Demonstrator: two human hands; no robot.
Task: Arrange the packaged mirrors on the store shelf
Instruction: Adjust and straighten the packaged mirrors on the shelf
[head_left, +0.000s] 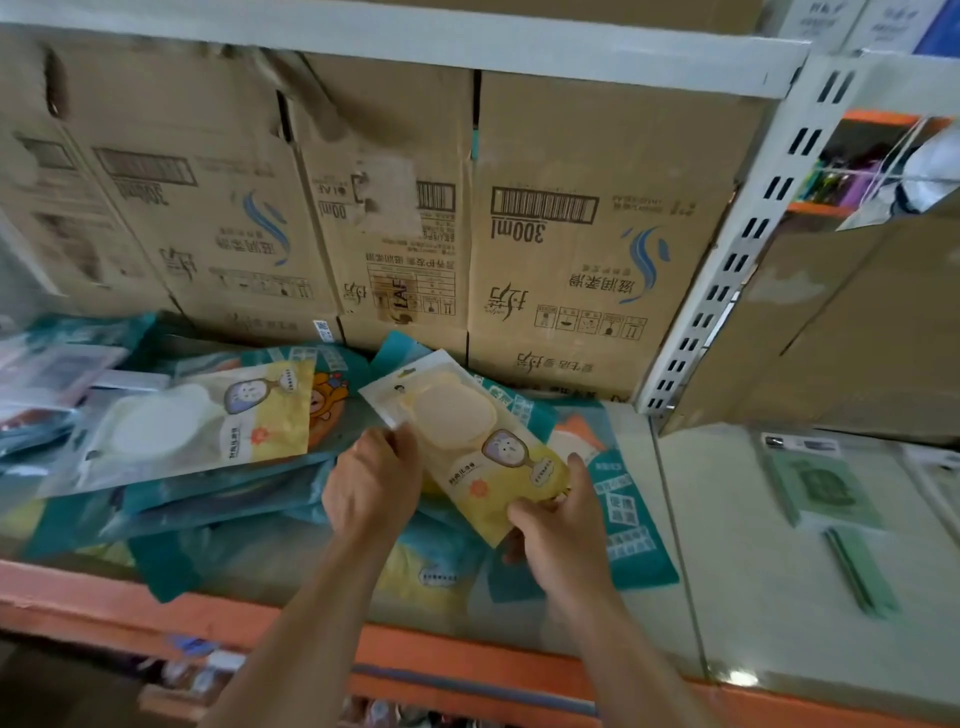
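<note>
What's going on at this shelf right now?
A person has the held mirror package, a yellow one, in both grips above a loose pile of teal packages on the shelf. The left grip pinches its upper left edge; the right grip holds its lower end. A second mirror package lies on the pile to the left. Cardboard boxes stand behind.

The left hand (371, 483) covers one side edge of the mirror package (483, 447); the right hand (561, 540) hides its near corner. Teal packages (631, 519) beneath show only in strips. At the left end of the shelf (636, 436), packages (47, 374) blur and run off frame. A green item (826, 488) toward the right end is perhaps a boxed product.
</note>
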